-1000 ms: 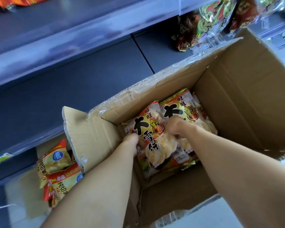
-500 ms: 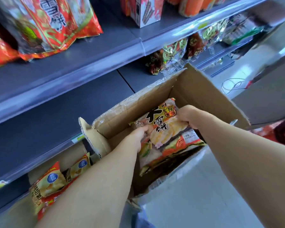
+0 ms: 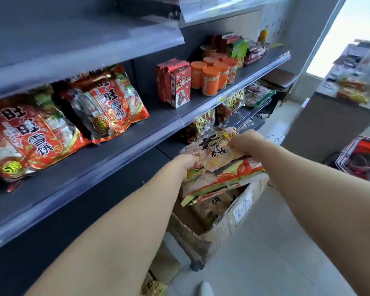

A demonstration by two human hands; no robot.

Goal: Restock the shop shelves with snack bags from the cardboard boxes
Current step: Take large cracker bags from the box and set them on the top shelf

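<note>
I see left hand (image 3: 185, 162) and right hand (image 3: 241, 143) pinching orange-yellow plastic snack bags (image 3: 218, 167) above brown cardboard box (image 3: 229, 218); not shelved, more bags inside.

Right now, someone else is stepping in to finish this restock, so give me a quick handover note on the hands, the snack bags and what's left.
Left hand: grip closed on the left edge of the snack bags.
Right hand: grip closed on their upper right edge.
The bags are lifted clear above the open cardboard box, in front of the lower shelf.
Done: this handful is out of the box.
Left: set it on a shelf; more bags show inside the box. The middle shelf already holds large red bags, with a bare stretch beside them.
</note>
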